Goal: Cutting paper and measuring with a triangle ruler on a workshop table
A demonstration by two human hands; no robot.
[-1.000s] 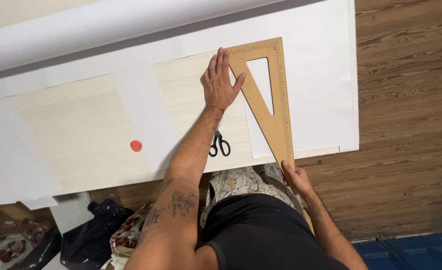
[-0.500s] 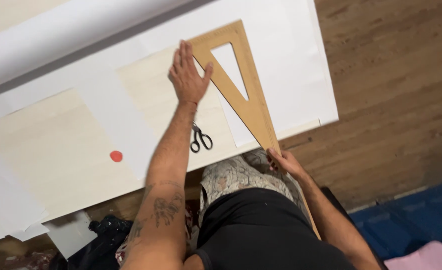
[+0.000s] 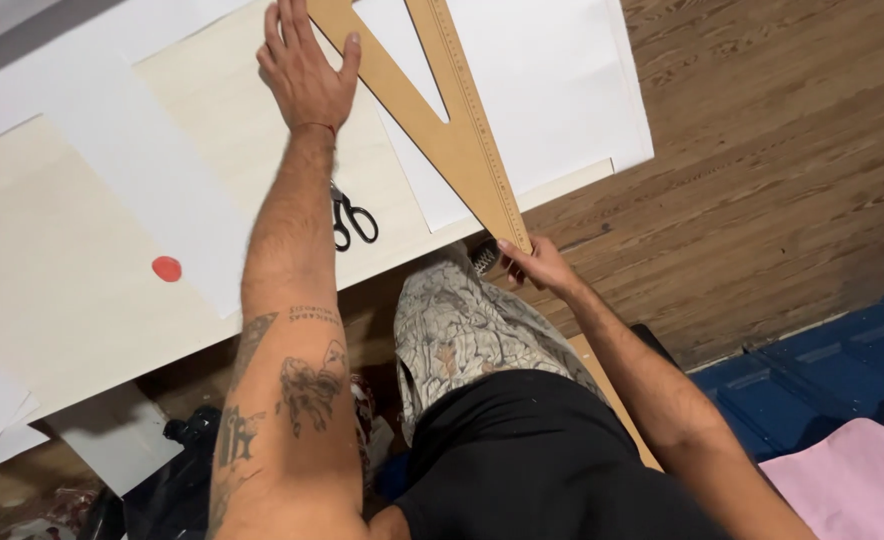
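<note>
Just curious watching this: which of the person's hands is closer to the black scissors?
Left. The left hand lies flat on the paper just above the scissors, its forearm passing beside them. The right hand grips the wooden triangle's lower tip, farther right.

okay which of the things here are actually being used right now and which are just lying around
In use:
- wooden set square, left hand flat on it, right hand at its tip
- white paper beneath it

Lying about:
- scissors
- red disc

tan wooden set square, white paper sheets, black-handled scissors, a red dot, brown wood-grain floor.
</note>
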